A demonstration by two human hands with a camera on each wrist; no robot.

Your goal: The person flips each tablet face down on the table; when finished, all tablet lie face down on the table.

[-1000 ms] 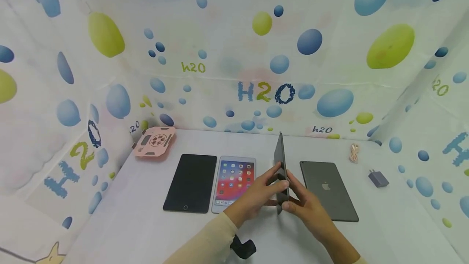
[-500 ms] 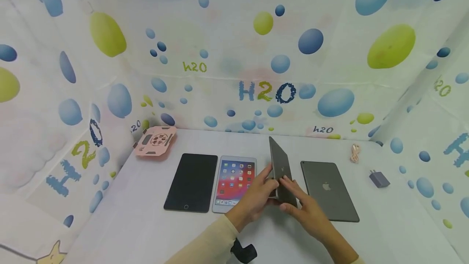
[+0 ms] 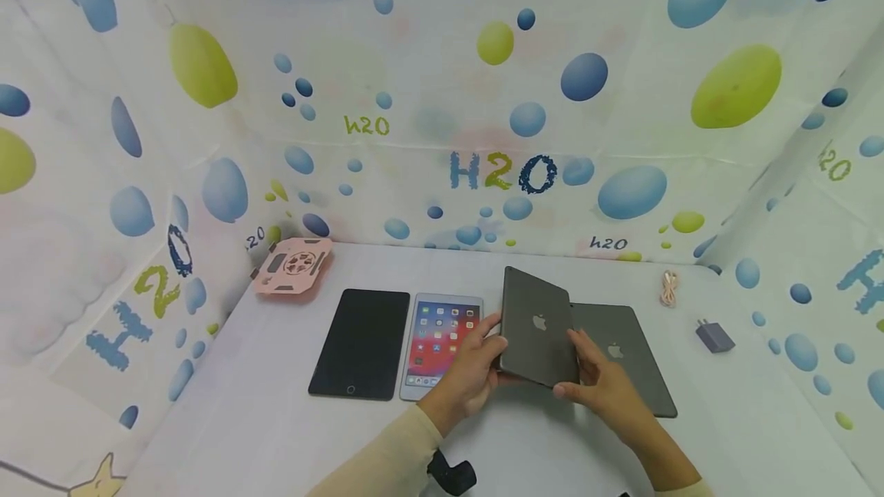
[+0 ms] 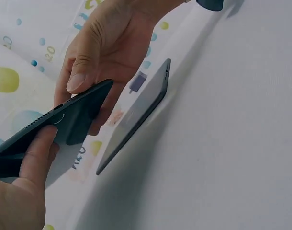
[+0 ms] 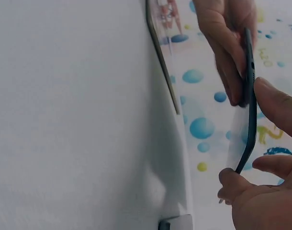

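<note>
I have a dark grey iPad (image 3: pixel 539 343) up off the bench (image 3: pixel 331 443), tilted, with its Apple-logo back towards me. My left hand (image 3: pixel 466 370) pinches its left edge, thumb at the rim and fingers reaching round to the screen side; in the left wrist view one fingertip lies near the ring of the home button (image 4: pixel 60 119). My right hand (image 3: pixel 611 390) pinches the lower right corner between thumb and fingers.

From where I look, the iPad partly covers a second grey iPad (image 3: pixel 635 370), which lies back up on the bench to the right. On the left lies a white iPad (image 3: pixel 442 343) with its home screen lit, and just beside it a black-fronted iPad (image 3: pixel 362 343) with a dark screen. A pink case (image 3: pixel 293 263) sits at the far left; at the far right are a coiled pale cable (image 3: pixel 668 288) and a greyish-purple charging plug (image 3: pixel 714 336).
</note>
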